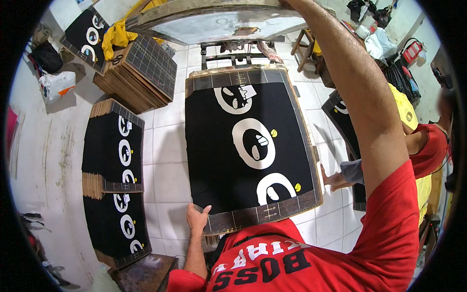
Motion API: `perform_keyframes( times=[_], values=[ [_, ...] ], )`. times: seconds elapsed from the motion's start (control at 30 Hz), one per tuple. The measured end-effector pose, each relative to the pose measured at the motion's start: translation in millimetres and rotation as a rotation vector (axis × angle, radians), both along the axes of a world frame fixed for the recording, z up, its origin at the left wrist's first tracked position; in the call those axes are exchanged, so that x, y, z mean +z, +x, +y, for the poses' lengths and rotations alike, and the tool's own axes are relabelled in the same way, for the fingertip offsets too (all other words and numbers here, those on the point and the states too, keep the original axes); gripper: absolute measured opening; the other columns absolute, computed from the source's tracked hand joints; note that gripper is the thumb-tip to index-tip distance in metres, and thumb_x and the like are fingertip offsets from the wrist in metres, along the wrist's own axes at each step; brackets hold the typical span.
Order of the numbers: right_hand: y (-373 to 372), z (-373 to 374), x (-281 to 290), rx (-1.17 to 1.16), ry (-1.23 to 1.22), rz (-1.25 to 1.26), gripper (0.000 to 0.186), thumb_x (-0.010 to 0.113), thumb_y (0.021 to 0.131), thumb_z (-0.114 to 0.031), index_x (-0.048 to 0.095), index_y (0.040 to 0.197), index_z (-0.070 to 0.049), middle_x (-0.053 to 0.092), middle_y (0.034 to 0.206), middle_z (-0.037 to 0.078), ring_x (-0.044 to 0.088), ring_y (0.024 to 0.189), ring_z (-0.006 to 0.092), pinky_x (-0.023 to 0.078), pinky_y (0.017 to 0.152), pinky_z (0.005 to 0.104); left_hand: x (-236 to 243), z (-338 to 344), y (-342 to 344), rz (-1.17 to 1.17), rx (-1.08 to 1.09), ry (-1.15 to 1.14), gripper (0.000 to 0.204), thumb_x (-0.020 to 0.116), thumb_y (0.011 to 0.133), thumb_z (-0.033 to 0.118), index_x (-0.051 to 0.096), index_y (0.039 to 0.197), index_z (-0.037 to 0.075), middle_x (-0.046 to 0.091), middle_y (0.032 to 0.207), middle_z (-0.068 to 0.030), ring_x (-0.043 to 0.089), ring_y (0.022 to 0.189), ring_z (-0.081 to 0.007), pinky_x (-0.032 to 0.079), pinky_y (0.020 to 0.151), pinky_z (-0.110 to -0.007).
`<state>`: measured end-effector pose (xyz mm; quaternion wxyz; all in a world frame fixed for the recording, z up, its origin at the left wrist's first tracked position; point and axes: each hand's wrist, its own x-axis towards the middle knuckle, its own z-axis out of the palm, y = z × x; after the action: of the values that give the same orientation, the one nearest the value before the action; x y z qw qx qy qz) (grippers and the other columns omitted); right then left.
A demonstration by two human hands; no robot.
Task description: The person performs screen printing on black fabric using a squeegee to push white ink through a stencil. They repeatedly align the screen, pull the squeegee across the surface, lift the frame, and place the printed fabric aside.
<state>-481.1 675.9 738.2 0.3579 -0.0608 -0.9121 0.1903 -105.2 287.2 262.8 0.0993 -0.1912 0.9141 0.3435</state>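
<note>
A wooden printing board (pixel 228 222) with ruled dark ends lies before me, covered by a piece of black cloth (pixel 214 146). White ring-shaped prints with small yellow marks run down the cloth's right side. At the near left corner my left hand (pixel 198 219) grips the board, thumb on top by the cloth's edge; its other fingers are partly hidden. My right arm stretches far forward to the raised screen-printing frame (pixel 219 27) at the top. The right hand itself lies beyond the picture's edge. Pale mesh with a darker patch shows inside the frame.
Stacked boards with printed black cloth (pixel 114 151) stand at left, beside a taller board stack (pixel 141 73) holding scissors (pixel 116 59) and yellow cloth (pixel 116 39). Another person in a red sleeve (pixel 430 146) is at right. A wooden stool (pixel 305 48) stands behind.
</note>
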Motion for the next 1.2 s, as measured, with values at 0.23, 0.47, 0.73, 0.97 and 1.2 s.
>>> perform_keyframes(
  times=[0.23, 0.47, 0.73, 0.97, 1.2],
  values=[
    [0.3, -3.0, 12.4, 0.018, -0.036, -0.05, 0.048, 0.071, 0.087, -0.035, 0.068, 0.133, -0.019, 0.074, 0.121, 0.013, 0.07, 0.115, 0.0328, 0.054, 0.098, 0.0434, 21.1, 8.4, -13.0, -0.04, 0.02, -0.086, 0.065, 0.091, 0.073, 0.038, 0.059, 0.111, -0.004, 0.069, 0.107, -0.0291, 0.065, 0.105, -0.0498, 0.05, 0.092, -0.054],
    [-8.6, -1.7, 19.7, -0.015, -0.001, -0.081, 0.048, 0.068, 0.087, -0.034, 0.068, 0.132, -0.017, 0.074, 0.121, 0.014, 0.071, 0.112, 0.0328, 0.055, 0.095, 0.0437, 27.4, 9.4, -23.9, -0.128, 0.009, -0.097, 0.073, 0.091, 0.075, 0.038, 0.053, 0.118, -0.006, 0.069, 0.108, -0.0294, 0.065, 0.106, -0.0496, 0.05, 0.093, -0.053],
    [-7.7, 4.0, 1.9, -0.036, -0.038, 0.041, 0.036, 0.073, 0.086, -0.032, 0.072, 0.116, -0.012, 0.075, 0.109, 0.019, 0.071, 0.106, 0.0373, 0.056, 0.09, 0.046, -11.3, 4.6, -30.3, -0.103, -0.007, -0.142, 0.08, 0.093, 0.071, 0.041, 0.052, 0.122, -0.004, 0.06, 0.125, -0.0233, 0.061, 0.118, -0.0427, 0.05, 0.099, -0.051],
    [53.4, 3.9, -102.8, 0.108, 0.107, 0.444, 0.028, 0.076, 0.089, -0.025, 0.07, 0.111, -0.009, 0.071, 0.1, 0.015, 0.071, 0.093, 0.0366, 0.057, 0.081, 0.0469, 36.2, 20.4, -61.4, 0.125, -0.115, -0.277, 0.089, 0.087, 0.076, 0.049, 0.048, 0.134, -0.005, 0.054, 0.133, -0.0232, 0.057, 0.123, -0.0424, 0.049, 0.102, -0.053],
    [158.0, -20.3, -266.6, 0.145, -0.489, 0.366, 0.029, 0.083, 0.088, -0.021, 0.066, 0.103, -0.002, 0.069, 0.083, 0.011, 0.066, 0.074, 0.0172, 0.055, 0.069, 0.035, 135.1, 59.6, -178.1, 0.523, 0.206, 1.713, 0.09, 0.057, 0.096, 0.066, 0.03, 0.158, 0.006, 0.042, 0.154, -0.0172, 0.043, 0.142, -0.0346, 0.036, 0.115, -0.052]
  ],
)
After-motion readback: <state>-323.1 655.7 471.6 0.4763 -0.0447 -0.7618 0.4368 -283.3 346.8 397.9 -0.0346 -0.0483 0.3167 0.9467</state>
